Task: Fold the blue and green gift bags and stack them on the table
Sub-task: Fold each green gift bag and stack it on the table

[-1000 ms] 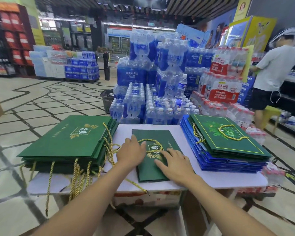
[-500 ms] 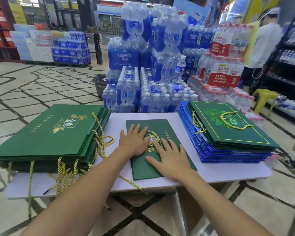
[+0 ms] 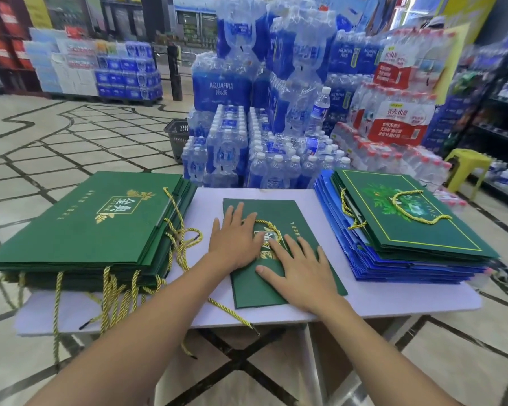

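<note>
While L hand [image 3: 235,241], R hand [image 3: 302,272] press bag [image 3: 291,212], stacks [image 3: 79,230] [image 3: 393,238] crowd both sides.

Our left hand [image 3: 235,238] and right hand [image 3: 299,268] rest on the folded bag [image 3: 301,218] in the middle of the desk [image 3: 408,300]. The left stack [image 3: 85,227] and right stack [image 3: 417,232] flank it at the edges. We see bottle packs [image 3: 261,148] behind the far edge.

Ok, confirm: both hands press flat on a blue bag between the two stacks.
Wrong colour: the head view shows the left hand and right hand pressing flat on a green bag, not blue, between the left stack and right stack.
</note>
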